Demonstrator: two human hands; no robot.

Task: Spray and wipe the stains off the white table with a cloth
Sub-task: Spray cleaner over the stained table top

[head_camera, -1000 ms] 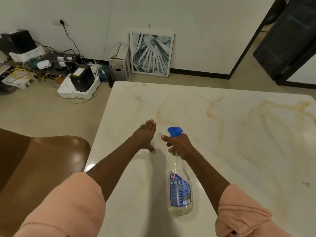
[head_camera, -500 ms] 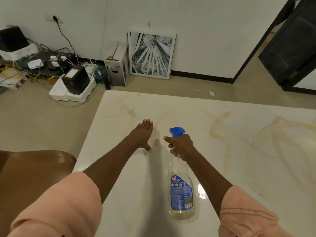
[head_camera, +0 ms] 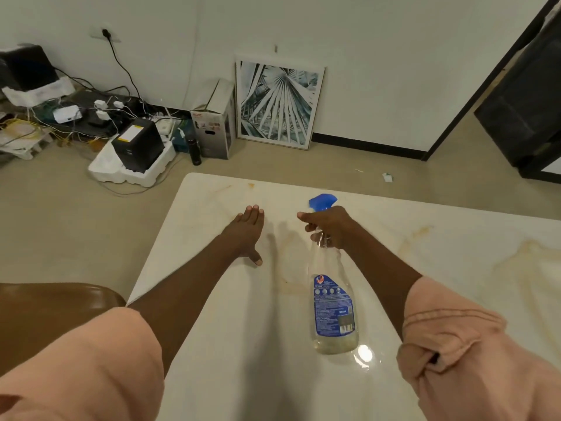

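Note:
A clear spray bottle (head_camera: 333,302) with a blue label and blue trigger head stands on the white table (head_camera: 243,344). My right hand (head_camera: 329,226) grips its neck just under the blue head. My left hand (head_camera: 247,233) is stretched out flat over the table to the left of the bottle, fingers straight, holding nothing. Brownish stains (head_camera: 522,256) streak the tabletop on the right and between my hands. No cloth is in view.
A brown chair (head_camera: 45,317) stands at the table's left edge. On the floor beyond lie a black box in white foam (head_camera: 136,153), cables, a cardboard box (head_camera: 215,123) and a framed leaf print (head_camera: 277,104) against the wall. A dark door (head_camera: 528,110) is at the right.
The view has tilted up and shifted, so the table's far edge sits lower in frame. Both hands keep their pose, the right still gripping the bottle's neck.

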